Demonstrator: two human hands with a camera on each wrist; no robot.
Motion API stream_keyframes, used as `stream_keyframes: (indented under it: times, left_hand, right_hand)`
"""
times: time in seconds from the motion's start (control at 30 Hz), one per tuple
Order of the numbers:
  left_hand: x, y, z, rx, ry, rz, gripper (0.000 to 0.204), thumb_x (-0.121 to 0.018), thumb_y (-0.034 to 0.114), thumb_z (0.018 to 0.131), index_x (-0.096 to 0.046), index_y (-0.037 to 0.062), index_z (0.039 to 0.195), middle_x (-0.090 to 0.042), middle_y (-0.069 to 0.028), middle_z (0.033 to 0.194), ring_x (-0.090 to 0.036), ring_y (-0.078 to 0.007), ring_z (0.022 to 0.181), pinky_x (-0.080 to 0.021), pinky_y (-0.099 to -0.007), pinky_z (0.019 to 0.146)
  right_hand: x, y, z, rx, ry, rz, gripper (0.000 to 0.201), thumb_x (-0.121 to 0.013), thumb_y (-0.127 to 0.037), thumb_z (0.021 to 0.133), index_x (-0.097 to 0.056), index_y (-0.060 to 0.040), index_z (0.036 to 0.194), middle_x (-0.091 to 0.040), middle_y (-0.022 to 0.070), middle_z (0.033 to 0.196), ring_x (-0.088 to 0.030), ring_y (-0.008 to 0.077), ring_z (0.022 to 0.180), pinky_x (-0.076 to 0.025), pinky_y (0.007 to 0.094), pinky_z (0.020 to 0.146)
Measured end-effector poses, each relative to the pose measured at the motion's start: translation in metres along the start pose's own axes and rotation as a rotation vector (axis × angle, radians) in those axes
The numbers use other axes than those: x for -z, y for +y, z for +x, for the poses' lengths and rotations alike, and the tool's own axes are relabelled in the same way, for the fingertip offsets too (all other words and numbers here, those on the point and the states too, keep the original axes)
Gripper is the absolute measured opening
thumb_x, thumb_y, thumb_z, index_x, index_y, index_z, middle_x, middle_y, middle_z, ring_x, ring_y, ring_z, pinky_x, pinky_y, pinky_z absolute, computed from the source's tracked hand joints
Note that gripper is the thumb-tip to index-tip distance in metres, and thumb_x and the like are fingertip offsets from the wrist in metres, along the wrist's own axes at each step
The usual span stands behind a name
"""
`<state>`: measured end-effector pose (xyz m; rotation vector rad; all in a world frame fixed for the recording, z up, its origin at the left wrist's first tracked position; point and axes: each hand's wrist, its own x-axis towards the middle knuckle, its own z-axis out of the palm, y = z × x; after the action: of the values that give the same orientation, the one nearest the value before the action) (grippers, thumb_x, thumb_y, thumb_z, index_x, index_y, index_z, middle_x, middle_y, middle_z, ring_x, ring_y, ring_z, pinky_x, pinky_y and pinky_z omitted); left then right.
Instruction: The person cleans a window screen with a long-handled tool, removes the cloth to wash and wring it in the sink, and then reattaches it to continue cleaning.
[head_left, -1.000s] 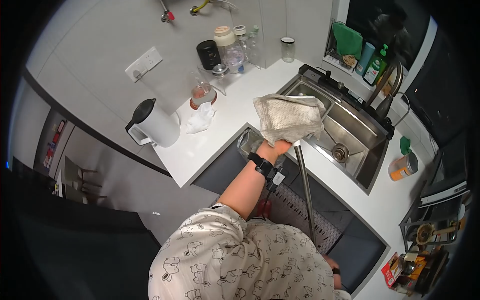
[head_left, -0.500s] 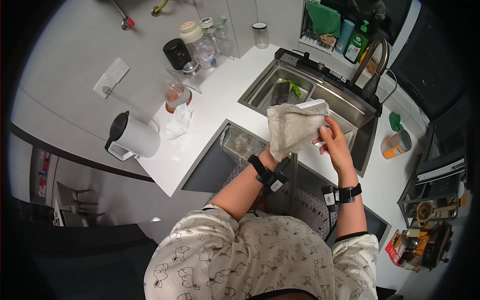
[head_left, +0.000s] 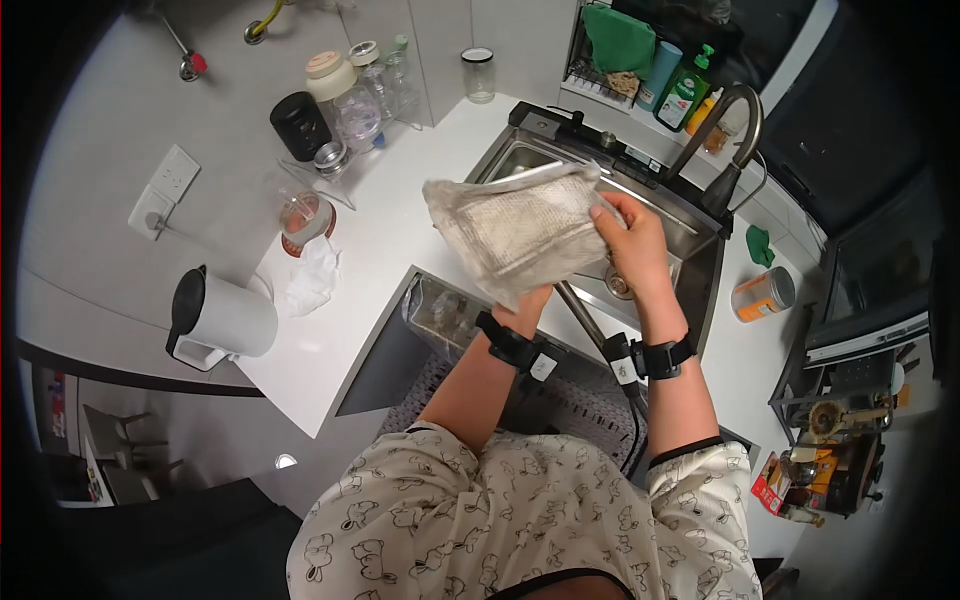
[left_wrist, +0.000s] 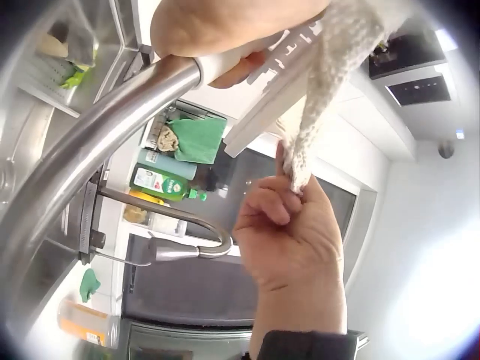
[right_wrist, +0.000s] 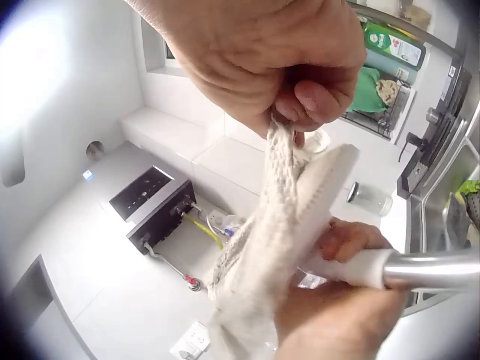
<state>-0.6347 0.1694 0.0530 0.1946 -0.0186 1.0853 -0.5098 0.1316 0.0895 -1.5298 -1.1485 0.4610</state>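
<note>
No lettering can be read in any view. The green soap bottle (head_left: 683, 98) by the faucet carries a label, seen larger from the left wrist (left_wrist: 161, 182), but its print is too blurred to make out. The orange-banded can (head_left: 762, 294) on the counter (head_left: 400, 225) and the red box (head_left: 768, 492) also show print too small to read.
</note>
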Motion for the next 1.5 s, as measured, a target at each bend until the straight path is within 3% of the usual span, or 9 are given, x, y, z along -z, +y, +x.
stream_keyframes:
  times: [0.2, 0.3, 0.53, 0.87, 1.13, 1.27, 1.3, 1.33, 1.5]
  left_hand:
    - [0.042, 0.007, 0.041, -0.009, 0.07, -0.007, 0.055, -0.032, 0.05, 0.089, -0.037, 0.0109, 0.128, -0.047, -0.012, 0.123, -0.053, -0.024, 0.105, -0.051, -0.0376, 0.081]
    - [0.076, 0.027, 0.056, 0.043, -0.025, 0.014, 0.053, -0.034, 0.049, 0.089, -0.043, 0.0091, 0.123, -0.058, -0.0104, 0.107, -0.058, -0.0117, 0.061, -0.041, -0.017, 0.035]
    - [0.133, 0.116, 0.083, -0.154, 0.435, 0.04, 0.038, -0.047, 0.04, 0.084, -0.056, 0.0038, 0.089, -0.057, -0.0085, 0.073, -0.046, -0.0128, 0.051, -0.038, -0.0222, 0.04]
    - [0.17, 0.143, 0.104, -0.202, 0.502, -0.149, 0.038, -0.048, 0.038, 0.079, -0.051, 0.0003, 0.085, -0.048, -0.0079, 0.069, -0.038, -0.0141, 0.05, -0.032, -0.0229, 0.042]
    - [0.227, 0.148, 0.099, -0.27, 0.732, 0.17, 0.033, -0.045, 0.034, 0.085, -0.052, 0.0025, 0.089, -0.051, -0.009, 0.07, -0.044, -0.0171, 0.052, -0.038, -0.0259, 0.044]
    - [0.235, 0.164, 0.11, -0.143, 0.688, 0.294, 0.038, -0.04, 0.037, 0.087, -0.052, 0.0016, 0.095, -0.054, -0.012, 0.076, -0.05, -0.0241, 0.058, -0.045, -0.0363, 0.055]
    - [0.24, 0.175, 0.111, -0.06, 0.518, 0.362, 0.039, -0.039, 0.036, 0.088, -0.051, 0.0003, 0.099, -0.056, -0.0144, 0.081, -0.053, -0.0268, 0.067, -0.047, -0.0394, 0.062]
    - [0.23, 0.18, 0.113, -0.033, 0.686, 0.466, 0.039, -0.039, 0.034, 0.088, -0.049, -0.0004, 0.104, -0.057, -0.0166, 0.087, -0.056, -0.0285, 0.074, -0.048, -0.0409, 0.065]
    - [0.222, 0.233, 0.104, 0.128, 0.746, 0.86, 0.035, -0.042, 0.028, 0.09, -0.054, -0.0046, 0.096, -0.062, -0.0157, 0.08, -0.061, -0.0232, 0.067, -0.051, -0.0335, 0.054]
  right_hand:
    - [0.012, -0.023, 0.021, -0.26, 0.059, 0.299, 0.015, -0.052, -0.022, 0.088, -0.056, -0.0078, 0.091, -0.049, -0.004, 0.068, -0.042, 0.0013, 0.054, -0.033, 0.0168, 0.046]
    - [0.042, -0.016, 0.027, -0.314, 0.07, 0.401, 0.016, -0.05, -0.024, 0.089, -0.054, -0.0104, 0.096, -0.052, -0.0053, 0.08, -0.044, 0.0037, 0.062, -0.037, 0.0173, 0.054]
    - [0.13, 0.081, 0.015, -0.602, -0.025, 0.323, 0.016, -0.046, -0.025, 0.091, -0.053, -0.0148, 0.101, -0.056, -0.0056, 0.09, -0.052, 0.0061, 0.082, -0.045, 0.0253, 0.073]
    - [0.185, 0.243, 0.034, -0.951, -0.269, 0.37, 0.016, -0.048, -0.022, 0.09, -0.051, -0.0149, 0.105, -0.056, -0.003, 0.094, -0.054, 0.0095, 0.081, -0.049, 0.0295, 0.069]
    - [0.169, 0.281, 0.043, -1.014, -0.184, 0.489, 0.021, -0.049, -0.021, 0.09, -0.049, -0.0156, 0.11, -0.053, -0.003, 0.107, -0.051, 0.0113, 0.097, -0.046, 0.0312, 0.078]
    - [0.165, 0.309, 0.034, -1.047, -0.282, 0.029, 0.037, -0.051, -0.024, 0.088, -0.044, -0.0126, 0.122, -0.052, 0.0029, 0.11, -0.051, 0.0148, 0.1, -0.046, 0.0319, 0.078]
    - [0.173, 0.323, 0.033, -0.902, -0.497, -0.268, 0.039, -0.052, -0.025, 0.088, -0.043, -0.0122, 0.124, -0.052, 0.0044, 0.11, -0.052, 0.0154, 0.099, -0.046, 0.0311, 0.078]
    - [0.168, 0.331, 0.028, -0.721, -0.707, -0.548, 0.042, -0.052, -0.026, 0.088, -0.043, -0.0119, 0.126, -0.052, 0.0058, 0.111, -0.052, 0.016, 0.099, -0.046, 0.0303, 0.077]
    - [0.151, 0.287, 0.029, -0.85, -0.605, -0.299, 0.039, -0.052, -0.026, 0.087, -0.046, -0.0098, 0.122, -0.055, 0.0069, 0.107, -0.054, 0.0124, 0.086, -0.044, 0.0243, 0.072]
